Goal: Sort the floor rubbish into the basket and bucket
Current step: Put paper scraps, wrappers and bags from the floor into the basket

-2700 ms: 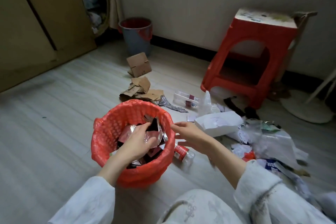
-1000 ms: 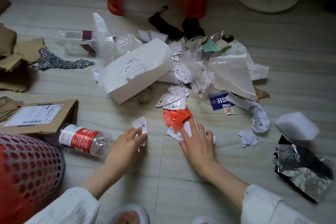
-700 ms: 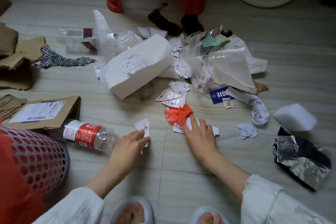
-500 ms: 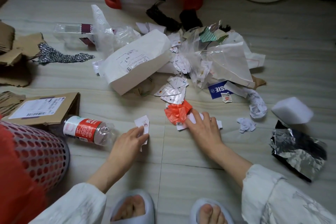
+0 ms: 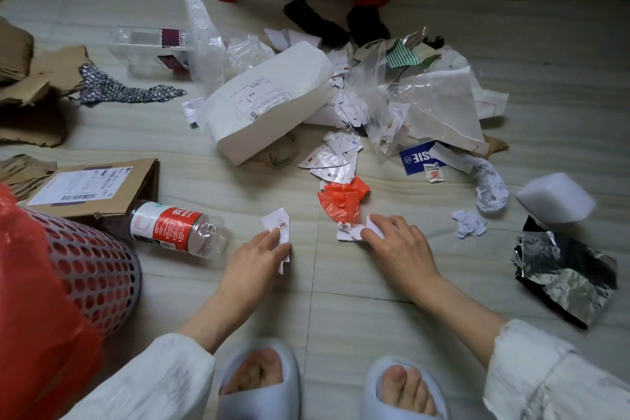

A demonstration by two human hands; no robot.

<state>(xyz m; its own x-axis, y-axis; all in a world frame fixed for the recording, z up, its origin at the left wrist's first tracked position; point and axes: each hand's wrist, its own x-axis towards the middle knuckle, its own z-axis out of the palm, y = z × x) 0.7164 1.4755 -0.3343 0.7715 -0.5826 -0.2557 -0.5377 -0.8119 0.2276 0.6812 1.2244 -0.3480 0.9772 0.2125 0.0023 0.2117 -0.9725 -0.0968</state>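
While both hands work low over the floor (image 5: pixel 341 317), the left hand (image 5: pixel 254 264) pinches a white paper scrap (image 5: pixel 278 225) between thumb and fingers, and the right hand (image 5: pixel 397 249) presses curled fingers onto torn paper (image 5: pixel 351 230) just below an orange plastic scrap (image 5: pixel 342 198). Whether that paper is lifted is hard to tell. At the left edge stands the basket (image 5: pixel 99 269) with its red liner, a bottle (image 5: pixel 174 227) lying beside it, and the main rubbish pile (image 5: pixel 375 106) lies farther out.

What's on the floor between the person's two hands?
In the head view, only bare floor tile separates the left hand, pinching a paper scrap, from the right hand.
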